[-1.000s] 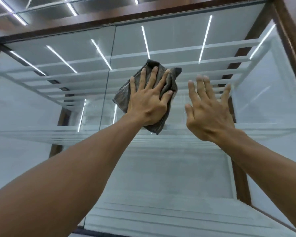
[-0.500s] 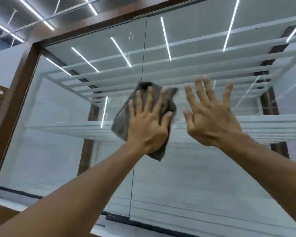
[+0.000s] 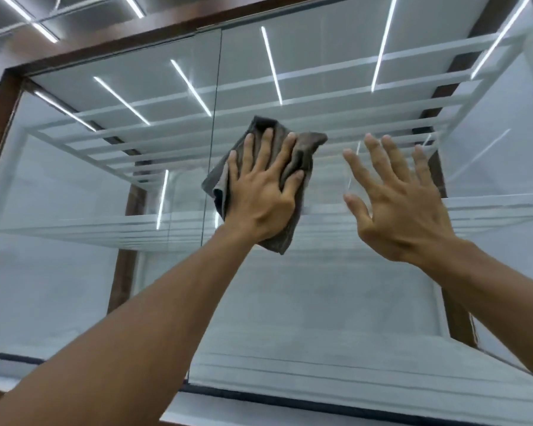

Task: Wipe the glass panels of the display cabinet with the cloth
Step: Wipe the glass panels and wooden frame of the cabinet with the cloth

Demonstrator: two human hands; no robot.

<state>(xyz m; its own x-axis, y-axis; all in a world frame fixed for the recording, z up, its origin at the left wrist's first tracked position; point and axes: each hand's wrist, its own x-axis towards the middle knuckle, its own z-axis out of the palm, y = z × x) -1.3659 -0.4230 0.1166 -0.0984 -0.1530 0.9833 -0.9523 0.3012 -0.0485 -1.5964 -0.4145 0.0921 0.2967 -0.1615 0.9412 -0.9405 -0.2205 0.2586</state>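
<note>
A crumpled dark grey cloth (image 3: 302, 155) lies flat against the right glass panel (image 3: 336, 296) of the display cabinet, just right of the seam between the two panels. My left hand (image 3: 262, 192) presses it to the glass with straight, spread fingers and covers most of it. My right hand (image 3: 397, 204) is flat on the same panel to the right of the cloth, fingers spread, holding nothing. The left glass panel (image 3: 74, 186) stands beside it.
A dark wooden frame (image 3: 0, 96) surrounds the cabinet at the top and left. White shelves (image 3: 74, 229) run behind the glass. A black strip (image 3: 259, 398) edges the bottom of the panels. Ceiling light strips reflect in the glass.
My left hand has slid the cloth down and then a little up and right along the panel near the seam. My right hand stays flat on the glass. My view has shifted left.
</note>
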